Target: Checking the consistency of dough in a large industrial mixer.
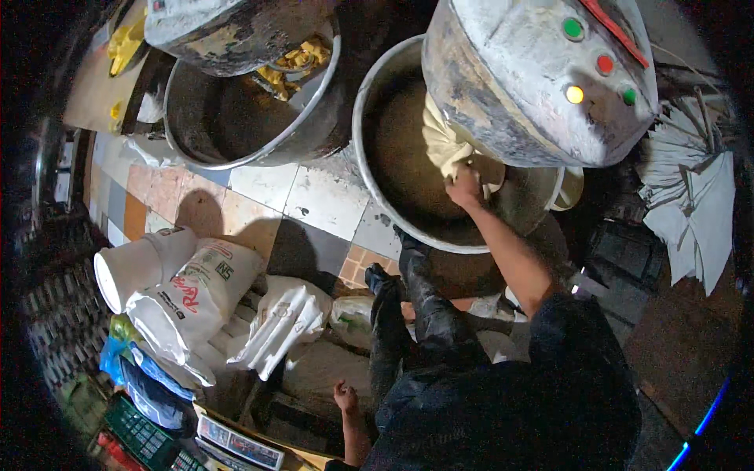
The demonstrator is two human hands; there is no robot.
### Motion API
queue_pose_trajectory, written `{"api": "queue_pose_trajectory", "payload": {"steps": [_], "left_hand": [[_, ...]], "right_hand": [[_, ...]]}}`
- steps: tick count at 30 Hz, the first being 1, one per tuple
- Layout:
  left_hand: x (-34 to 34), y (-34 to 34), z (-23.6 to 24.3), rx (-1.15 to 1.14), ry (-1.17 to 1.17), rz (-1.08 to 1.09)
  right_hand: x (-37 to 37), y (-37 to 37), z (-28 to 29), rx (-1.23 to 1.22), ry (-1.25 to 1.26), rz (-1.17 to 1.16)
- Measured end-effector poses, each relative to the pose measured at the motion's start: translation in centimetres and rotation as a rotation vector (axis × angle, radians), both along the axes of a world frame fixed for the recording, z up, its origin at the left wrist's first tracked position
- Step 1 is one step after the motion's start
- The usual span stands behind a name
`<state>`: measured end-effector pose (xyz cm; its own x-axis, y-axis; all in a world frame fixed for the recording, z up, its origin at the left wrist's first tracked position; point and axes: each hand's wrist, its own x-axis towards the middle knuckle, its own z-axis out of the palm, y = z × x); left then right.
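My right hand (463, 188) reaches into a large metal mixing bowl (363, 149) and grips a pale lump of dough (441, 140) that hangs under the grey mixer head (542, 78). The mixer head covers the bowl's right half and carries small green, red and yellow lights. My left hand (344, 396) hangs low beside my dark trouser leg, fingers loosely apart and holding nothing. It is nearest to the white sacks on the floor. My dark boots (408, 275) stand at the bowl's near rim.
A second metal bowl (236, 129) with yellow dough pieces (298, 63) stands to the left under another mixer head. White sacks (200, 294), a white bucket (129, 267) and a green calculator (141, 432) crowd the lower left. Folded white sheets (699, 204) lie at right. The floor is tiled (314, 196).
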<state>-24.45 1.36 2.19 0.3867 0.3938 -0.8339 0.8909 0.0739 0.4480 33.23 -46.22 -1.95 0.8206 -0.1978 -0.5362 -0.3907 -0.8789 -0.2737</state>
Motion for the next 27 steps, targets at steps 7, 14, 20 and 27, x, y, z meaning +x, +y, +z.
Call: {"api": "queue_pose_trajectory", "payload": {"steps": [7,14,20,27], "left_hand": [[-6.1,-2.2,1.0,0.085,-0.042,0.03],[-7.8,-3.3,2.7,0.207,0.013,-0.047],[-1.8,-4.3,5.2,0.2,0.079,-0.116],[-7.7,-0.3,-0.1,-0.917,-0.409,1.286]], "right_hand": [[3.2,0.2,3.3,-0.329,-0.181,0.262],[4.4,2.6,-0.7,-0.478,-0.226,0.335],[7.0,2.6,-0.8,-0.828,-0.486,0.749],[9.0,4.8,1.3,-0.442,-0.466,0.564]]}}
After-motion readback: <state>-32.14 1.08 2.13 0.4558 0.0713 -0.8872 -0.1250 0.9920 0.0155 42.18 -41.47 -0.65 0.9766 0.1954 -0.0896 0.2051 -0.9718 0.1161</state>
